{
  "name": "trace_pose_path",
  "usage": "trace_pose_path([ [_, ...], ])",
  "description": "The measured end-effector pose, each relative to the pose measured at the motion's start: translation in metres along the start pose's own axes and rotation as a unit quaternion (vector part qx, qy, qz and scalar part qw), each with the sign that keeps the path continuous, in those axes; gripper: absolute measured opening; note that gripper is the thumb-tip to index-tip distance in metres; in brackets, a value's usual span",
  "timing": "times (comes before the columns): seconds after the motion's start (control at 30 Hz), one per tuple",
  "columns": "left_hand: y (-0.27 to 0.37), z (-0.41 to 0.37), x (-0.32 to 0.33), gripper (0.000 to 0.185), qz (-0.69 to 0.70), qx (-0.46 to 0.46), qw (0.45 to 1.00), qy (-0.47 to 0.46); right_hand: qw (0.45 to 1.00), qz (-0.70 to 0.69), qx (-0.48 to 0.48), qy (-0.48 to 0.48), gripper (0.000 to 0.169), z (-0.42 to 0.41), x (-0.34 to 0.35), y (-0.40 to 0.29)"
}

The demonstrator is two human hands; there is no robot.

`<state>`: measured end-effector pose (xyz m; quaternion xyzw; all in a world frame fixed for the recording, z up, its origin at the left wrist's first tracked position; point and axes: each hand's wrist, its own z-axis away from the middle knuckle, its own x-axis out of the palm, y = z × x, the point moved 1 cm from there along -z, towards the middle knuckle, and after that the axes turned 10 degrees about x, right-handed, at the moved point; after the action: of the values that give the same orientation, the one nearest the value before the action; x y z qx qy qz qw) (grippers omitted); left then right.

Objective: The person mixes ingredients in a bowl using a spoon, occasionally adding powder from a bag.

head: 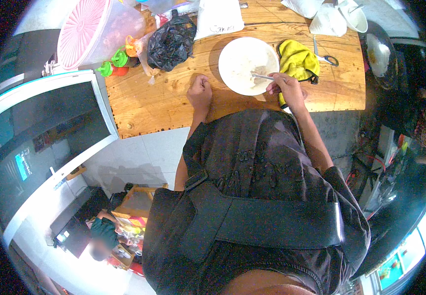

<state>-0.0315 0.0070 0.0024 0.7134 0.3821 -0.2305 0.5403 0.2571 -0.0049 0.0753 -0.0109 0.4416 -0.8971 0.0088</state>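
My right hand (pixel 288 88) grips the handle of a metal spoon or fork (pixel 262 76), whose far end dips into a white bowl (pixel 230 55). Pale, lumpy food or batter (pixel 248 70) lies in the bowl. Curled into a loose fist, my left hand (pixel 200 90) rests on the wooden table (pixel 161 99), left of the bowl and apart from it. I see nothing in it. A yellow cloth (pixel 297 61) with dark edging lies crumpled against the bowl's right side, partly behind my right hand.
Scissors (pixel 325 57) lie beyond the cloth. A black plastic bag (pixel 172 42), a white bag with writing (pixel 220 18) and squeeze bottles (pixel 120 61) stand at the left and back. A pan (pixel 381 55) sits at the right. Another person (pixel 104 232) is at the lower left.
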Motion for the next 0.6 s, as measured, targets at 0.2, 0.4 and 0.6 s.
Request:
trace_pose_path([
  [0.2, -0.003, -0.001, 0.002, 0.006, 0.015, 0.074, 0.995, 0.062, 1.000, 0.007, 0.011, -0.028, 0.032, 0.000, -0.001, -0.003],
  [0.4, -0.004, 0.001, 0.003, 0.006, -0.001, 0.013, 1.000, 0.029, 0.999, -0.024, 0.023, -0.036, 0.034, -0.003, -0.004, -0.003],
  [0.6, -0.007, 0.001, 0.007, 0.006, 0.026, -0.025, 0.999, 0.011, 1.000, 0.020, -0.006, -0.010, 0.031, 0.002, -0.010, -0.016],
])
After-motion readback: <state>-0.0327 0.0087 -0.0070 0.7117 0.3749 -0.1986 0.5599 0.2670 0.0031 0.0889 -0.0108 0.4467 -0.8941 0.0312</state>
